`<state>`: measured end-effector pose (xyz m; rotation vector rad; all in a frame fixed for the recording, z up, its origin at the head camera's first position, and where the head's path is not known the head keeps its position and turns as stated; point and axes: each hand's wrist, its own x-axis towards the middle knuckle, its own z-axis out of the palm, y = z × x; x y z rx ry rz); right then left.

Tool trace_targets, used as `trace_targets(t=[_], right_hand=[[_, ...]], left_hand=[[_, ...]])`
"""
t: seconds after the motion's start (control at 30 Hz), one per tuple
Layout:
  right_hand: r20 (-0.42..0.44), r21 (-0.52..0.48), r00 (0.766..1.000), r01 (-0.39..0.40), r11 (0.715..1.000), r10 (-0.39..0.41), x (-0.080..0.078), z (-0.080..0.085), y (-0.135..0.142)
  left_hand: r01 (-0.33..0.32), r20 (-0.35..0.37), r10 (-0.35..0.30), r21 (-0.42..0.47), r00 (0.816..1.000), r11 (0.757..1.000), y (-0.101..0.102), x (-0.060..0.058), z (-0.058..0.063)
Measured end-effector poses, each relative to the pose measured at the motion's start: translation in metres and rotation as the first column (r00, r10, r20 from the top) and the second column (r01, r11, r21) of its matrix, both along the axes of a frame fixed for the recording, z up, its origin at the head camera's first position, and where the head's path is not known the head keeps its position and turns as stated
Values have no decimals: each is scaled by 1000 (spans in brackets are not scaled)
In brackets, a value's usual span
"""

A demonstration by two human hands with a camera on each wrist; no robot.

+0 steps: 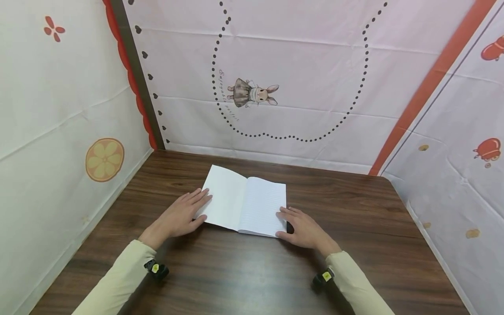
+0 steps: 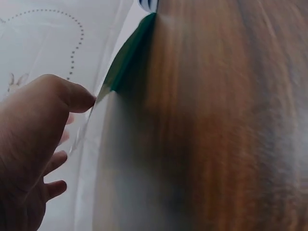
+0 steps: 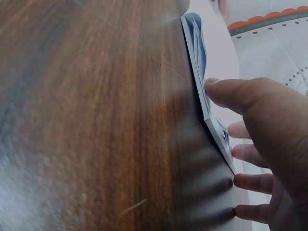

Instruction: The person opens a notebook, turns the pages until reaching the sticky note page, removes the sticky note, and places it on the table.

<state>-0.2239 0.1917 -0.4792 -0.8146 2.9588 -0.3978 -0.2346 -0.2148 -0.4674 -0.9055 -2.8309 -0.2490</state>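
Note:
A notebook [image 1: 263,203] lies spread on the wooden table, its left side blank white and its right page lined. On the left edge of the blank side rests my left hand [image 1: 180,218], fingers extended over the paper and thumb by the near corner. The left wrist view shows the cover's green outer face [image 2: 126,55], raised off the table at a slant, with the thumb tip at its edge. At the lined page's right edge, my right hand [image 1: 304,228] touches the paper with thumb and fingertips. Page edges [image 3: 198,53] fan slightly apart in the right wrist view.
The dark wooden table [image 1: 252,271] extends around the notebook. Printed cloth walls [image 1: 299,78] close it in at the back and both sides. Each wrist carries a small black camera [image 1: 159,270] on a strap, below a pale sleeve [image 1: 122,275].

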Motion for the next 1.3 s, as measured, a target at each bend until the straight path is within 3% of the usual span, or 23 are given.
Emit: trace_targets(t=[0.27,0.67,1.07,1.3], right_hand=[[-2,0,1000,-2,1000,2,0,0,0],[-16,11,1000,-5,1000,5,-1,-1,1],[-40,11,999,-7,1000,8,-1,-2,-2],[-65,-42,998,5,999,-8,-1,-5,-6]], left_hand=[[11,108,-13,18,994,1000,-5,-2,-19],[-19,243,7,49,970,999,-3,-1,-24],[-41,259,21,70,966,997,-3,-1,-26],[-40,255,21,69,967,997,-1,-2,-26]])
